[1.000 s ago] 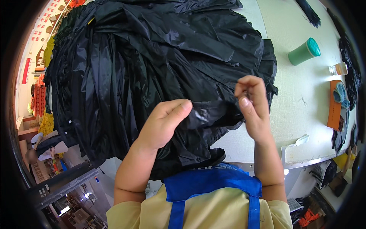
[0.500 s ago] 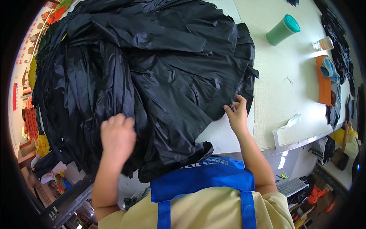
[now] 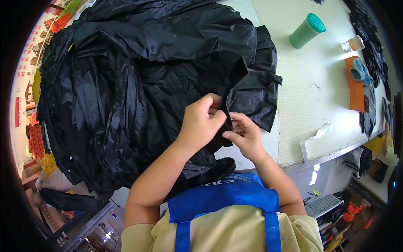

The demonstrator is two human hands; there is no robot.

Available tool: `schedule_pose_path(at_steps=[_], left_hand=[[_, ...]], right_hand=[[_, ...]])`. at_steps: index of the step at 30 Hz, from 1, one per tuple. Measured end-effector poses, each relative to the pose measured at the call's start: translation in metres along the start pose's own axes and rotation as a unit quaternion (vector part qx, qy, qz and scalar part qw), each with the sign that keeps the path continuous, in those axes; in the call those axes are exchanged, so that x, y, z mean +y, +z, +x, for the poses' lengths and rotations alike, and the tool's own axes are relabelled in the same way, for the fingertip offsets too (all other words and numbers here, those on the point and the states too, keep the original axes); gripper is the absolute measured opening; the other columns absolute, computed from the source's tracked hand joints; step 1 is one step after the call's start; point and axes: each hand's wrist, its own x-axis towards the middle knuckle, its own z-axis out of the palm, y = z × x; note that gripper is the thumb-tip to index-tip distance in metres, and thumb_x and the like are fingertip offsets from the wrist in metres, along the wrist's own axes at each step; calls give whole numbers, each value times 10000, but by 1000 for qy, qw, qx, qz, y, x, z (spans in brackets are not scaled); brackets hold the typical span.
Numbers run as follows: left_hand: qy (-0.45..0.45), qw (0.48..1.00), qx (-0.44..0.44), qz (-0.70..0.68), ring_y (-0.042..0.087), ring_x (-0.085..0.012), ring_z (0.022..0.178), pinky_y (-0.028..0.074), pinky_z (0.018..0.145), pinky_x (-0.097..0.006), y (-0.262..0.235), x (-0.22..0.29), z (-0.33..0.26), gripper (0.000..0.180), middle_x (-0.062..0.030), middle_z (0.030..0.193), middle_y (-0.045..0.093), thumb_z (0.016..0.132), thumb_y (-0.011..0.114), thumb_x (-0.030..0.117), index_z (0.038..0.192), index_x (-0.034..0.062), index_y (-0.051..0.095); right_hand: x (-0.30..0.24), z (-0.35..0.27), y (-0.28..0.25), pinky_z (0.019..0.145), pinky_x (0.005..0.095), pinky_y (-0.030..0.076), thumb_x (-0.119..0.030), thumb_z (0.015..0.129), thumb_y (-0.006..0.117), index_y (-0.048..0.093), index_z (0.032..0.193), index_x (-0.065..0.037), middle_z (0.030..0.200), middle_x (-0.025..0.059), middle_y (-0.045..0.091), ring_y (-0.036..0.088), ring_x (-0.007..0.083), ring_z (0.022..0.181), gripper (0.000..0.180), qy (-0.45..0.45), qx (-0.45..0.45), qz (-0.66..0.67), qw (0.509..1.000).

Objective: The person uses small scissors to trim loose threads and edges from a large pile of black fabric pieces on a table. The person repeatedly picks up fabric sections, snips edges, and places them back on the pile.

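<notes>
A large heap of thin, shiny black garments (image 3: 113, 105) is spread across the table in front of me. My left hand (image 3: 202, 122) is closed on a folded edge of the black fabric (image 3: 235, 75) and holds it up off the heap. Right beside it, on the other side of that edge, my right hand (image 3: 247, 136) has curled fingers, with thumb and forefinger at the fabric. A small dark, metallic-looking tool (image 3: 242, 133) shows between those fingers; its kind is too small to make out. A round snap button (image 3: 203, 169) is visible on the cloth nearer me.
On the pale table (image 3: 294, 105) to the right stand a green cup (image 3: 306, 32), a small jar (image 3: 353, 43) and an orange box (image 3: 356, 86) with blue cloth rolls. A white strip (image 3: 317, 136) lies near the front edge. Another person's arm (image 3: 54, 185) shows at far left.
My left hand has moved right and taken hold of the fabric edge. My right hand has shifted slightly left and nearer me. The fabric's right part is now lifted and folded over.
</notes>
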Motion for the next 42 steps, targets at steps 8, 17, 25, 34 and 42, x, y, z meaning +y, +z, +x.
schedule_pose_path(at_steps=[8,17,25,34,42], left_hand=[[-80,937,-16,-341,629,-103,747,515,696,-239,-29,8,-8,107,-47,858,654,904,536,66,920,7,622],[-100,904,-30,-414,634,-138,822,524,756,-278,-29,11,-19,63,-73,912,657,902,562,61,922,17,603],[-82,909,-26,-408,638,-193,870,527,803,-343,-26,10,-28,62,-114,938,656,898,567,59,872,9,593],[158,935,129,-289,553,-215,1040,366,1000,-369,-52,19,-41,185,-110,880,622,887,556,178,973,14,560],[-149,888,-131,415,625,-339,666,478,603,-373,-163,18,-101,340,-191,753,640,789,550,71,1128,55,530]], right_hand=[[-14,12,-20,550,178,314,-46,891,597,545,986,-43,707,-67,465,380,16,609,108,51,229,1,972],[-48,12,21,618,297,502,-32,759,730,516,986,11,896,134,555,575,223,739,315,-204,84,-335,916],[-49,24,30,595,255,497,-32,702,788,566,899,9,855,109,595,584,170,689,299,-211,118,-290,926],[-35,18,1,636,187,373,-9,790,682,516,961,-17,883,48,502,441,87,735,239,-246,185,89,947],[61,27,-38,590,199,391,-155,959,503,626,1070,-2,848,23,639,473,52,656,225,145,192,-110,964]])
